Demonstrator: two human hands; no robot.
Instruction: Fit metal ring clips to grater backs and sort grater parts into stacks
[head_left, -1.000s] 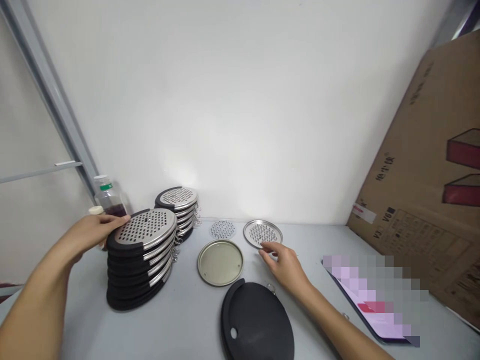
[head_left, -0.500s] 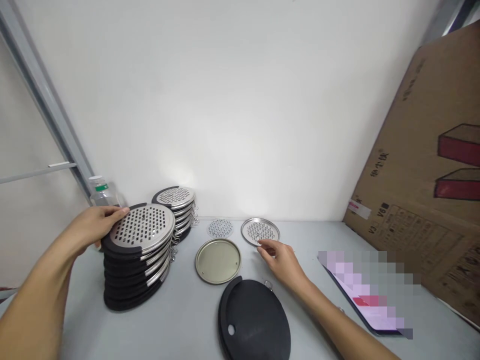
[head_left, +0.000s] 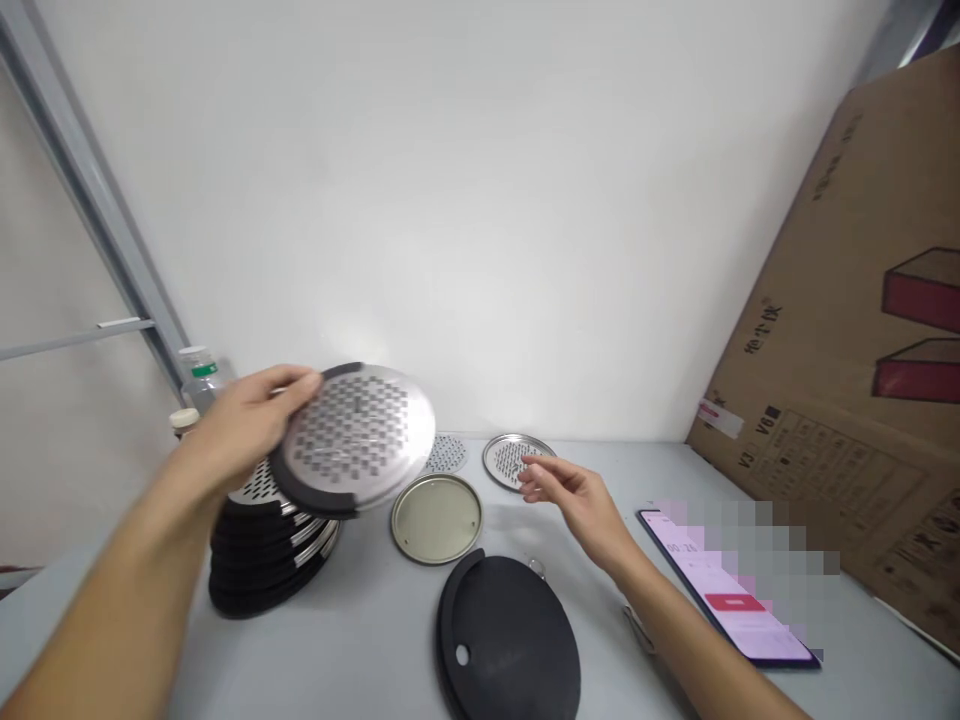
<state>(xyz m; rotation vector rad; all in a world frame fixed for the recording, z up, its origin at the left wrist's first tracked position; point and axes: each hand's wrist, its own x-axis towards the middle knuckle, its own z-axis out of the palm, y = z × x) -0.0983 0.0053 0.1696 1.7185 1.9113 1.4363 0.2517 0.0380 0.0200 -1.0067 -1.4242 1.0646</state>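
Observation:
My left hand (head_left: 259,410) grips a round metal grater (head_left: 360,430) by its black rim and holds it tilted in the air. Below it stands a stack of similar graters (head_left: 262,560) with black edges, partly covered by the raised one. My right hand (head_left: 574,500) hovers with loosely bent fingers, nothing visible in it, near a perforated metal disc with a raised rim (head_left: 499,465). A plain shallow metal lid (head_left: 437,520) lies between my hands. Closer to me rests a round black piece (head_left: 517,640) with a hole and a small ring.
A flat perforated sheet (head_left: 448,455) lies by the wall. At right are a phone (head_left: 750,615) and a large cardboard box (head_left: 840,350). Bottles (head_left: 201,375) stand behind the stack. A small metal piece (head_left: 637,630) lies beside my right forearm.
My left hand has lifted the top grater off the front stack and moved it right, now hiding the rear stack. My right hand has shifted slightly right.

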